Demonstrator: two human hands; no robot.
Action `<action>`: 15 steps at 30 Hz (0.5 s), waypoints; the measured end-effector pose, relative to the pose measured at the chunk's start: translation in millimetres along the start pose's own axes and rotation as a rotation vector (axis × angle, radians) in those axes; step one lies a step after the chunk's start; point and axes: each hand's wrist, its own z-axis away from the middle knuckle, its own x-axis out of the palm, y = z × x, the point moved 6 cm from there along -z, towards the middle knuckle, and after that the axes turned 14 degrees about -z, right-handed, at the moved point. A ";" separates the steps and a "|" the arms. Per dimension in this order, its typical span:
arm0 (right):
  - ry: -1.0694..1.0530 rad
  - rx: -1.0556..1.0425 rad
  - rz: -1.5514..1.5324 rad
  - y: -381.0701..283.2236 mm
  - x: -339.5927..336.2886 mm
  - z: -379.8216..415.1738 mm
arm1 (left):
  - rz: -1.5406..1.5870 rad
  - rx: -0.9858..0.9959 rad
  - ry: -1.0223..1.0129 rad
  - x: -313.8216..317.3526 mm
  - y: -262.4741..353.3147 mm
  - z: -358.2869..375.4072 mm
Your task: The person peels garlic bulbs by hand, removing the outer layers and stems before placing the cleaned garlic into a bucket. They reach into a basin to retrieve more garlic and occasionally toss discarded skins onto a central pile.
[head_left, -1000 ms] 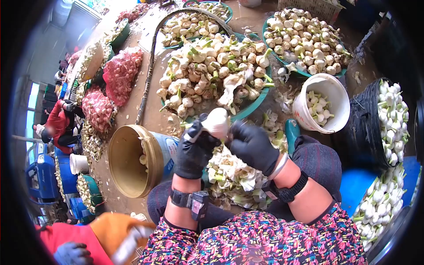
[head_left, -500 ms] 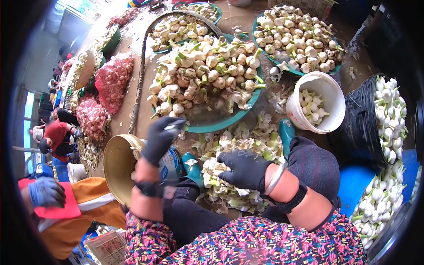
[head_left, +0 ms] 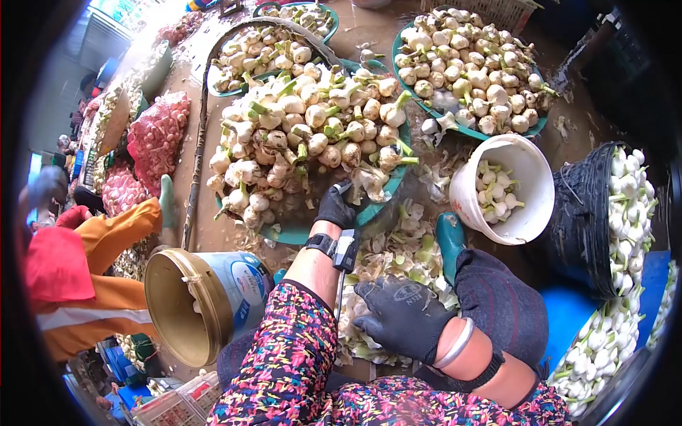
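Observation:
My left hand (head_left: 336,206), in a dark glove, reaches over the near rim of a green basin (head_left: 383,199) heaped with garlic bulbs (head_left: 284,121) with trimmed green stems. Its fingers are drawn together at the bulbs, with a small pale bit at the tips that I cannot identify. Lower down, my right hand (head_left: 405,316), also gloved, is curled above a pile of garlic skins (head_left: 391,248) between my legs. Whatever lies under its fingers is hidden. A strap with a small grey box (head_left: 347,250) sits on my left wrist.
Right of the basin stand a white bucket (head_left: 465,181) holding peeled garlic and a black tub (head_left: 575,213). A gold-coloured bucket (head_left: 213,298) is tipped at left, beside a person in orange trousers (head_left: 106,305). Another garlic basin (head_left: 533,131) and pink net bags (head_left: 160,135) lie farther off.
My left hand has moved forward and right, from above the gold bucket to the garlic in the basin. My right hand stays over the skins. The person at left has shifted, and the view has turned slightly.

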 end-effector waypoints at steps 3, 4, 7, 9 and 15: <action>-0.002 0.029 0.051 0.5 2.6 -0.5 | -1.338 0.498 0.198 18.9 42.4 27.5; -0.016 0.051 0.058 2.6 4.8 -1.1 | -1.009 0.459 0.132 1.7 23.6 1.6; -0.036 0.066 0.064 6.5 8.8 -0.5 | -0.962 0.401 0.090 -4.6 18.4 -5.7; -0.046 0.058 0.059 9.6 10.8 -1.6 | -1.215 0.410 0.001 11.3 37.8 23.5; -0.029 0.029 0.074 3.2 9.8 -6.5 | -0.474 0.315 0.158 5.0 64.1 78.0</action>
